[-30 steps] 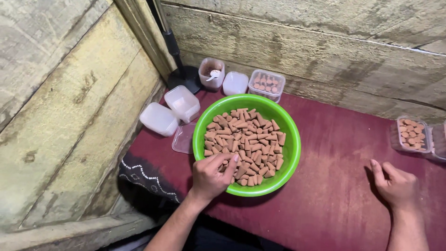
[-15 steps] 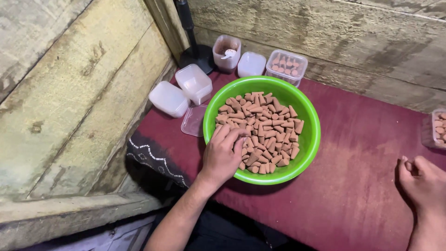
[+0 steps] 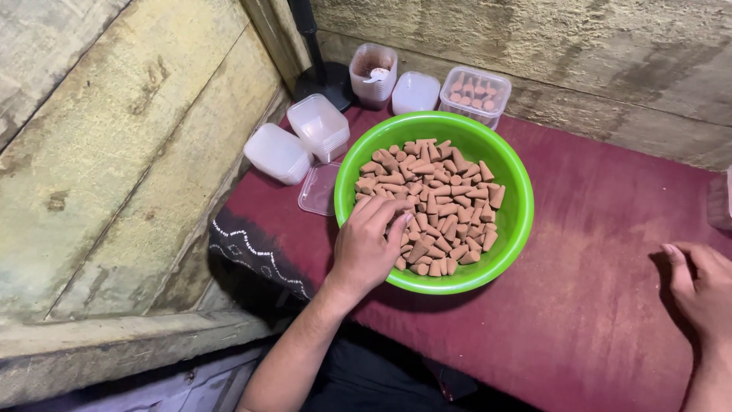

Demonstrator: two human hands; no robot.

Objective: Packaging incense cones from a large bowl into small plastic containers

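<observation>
Two hands: the left hand (image 3: 371, 248), reaching deeper than a second ago, curls narrowly over brown clay-coloured cones (image 3: 431, 206) in the round green plastic bowl (image 3: 512, 229); the right hand (image 3: 701, 286) rests loosely empty.

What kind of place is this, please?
Probably a small home workshop for packing by hand. A green bowl full of brown cones sits on a maroon cloth between rough wooden walls, with small clear plastic boxes nearby.

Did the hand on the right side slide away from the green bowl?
Yes. The right hand now lies on the red cloth farther from the green bowl than a second ago, nearer the right edge of the view.
</observation>
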